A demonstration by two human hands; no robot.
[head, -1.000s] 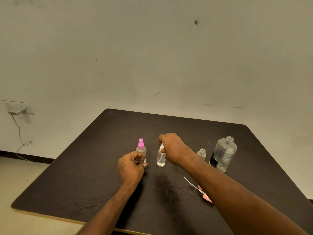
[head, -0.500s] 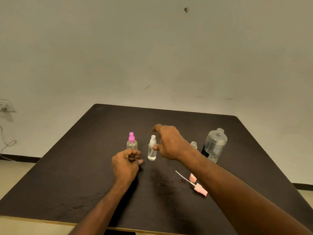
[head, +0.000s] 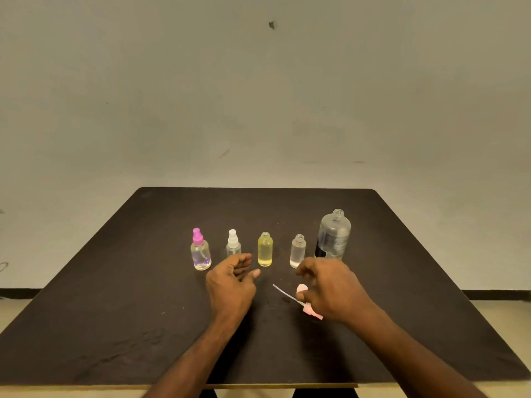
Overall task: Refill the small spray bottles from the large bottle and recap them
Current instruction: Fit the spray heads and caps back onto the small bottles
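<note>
Hovering loosely curled, holding nothing, the right hand (head: pixel 330 288) nears the pink spray cap (head: pixel 311 309); left hand (head: pixel 231 282) likewise, near the yellow bottle (head: pixel 265 249).

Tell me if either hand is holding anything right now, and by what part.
Nothing is held. The left hand hangs loosely curled in front of the bottles. The right hand reaches down over the pink spray cap lying on the table; no grip on it shows.

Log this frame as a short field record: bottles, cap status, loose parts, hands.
capped: pink-cap bottle; white-cap bottle
uncapped: yellow bottle; clear small bottle; large bottle
loose parts: pink spray head with dip tube, lying on table
left hand: loosely curled, holding nothing
right hand: over the spray head; grip unclear
</note>
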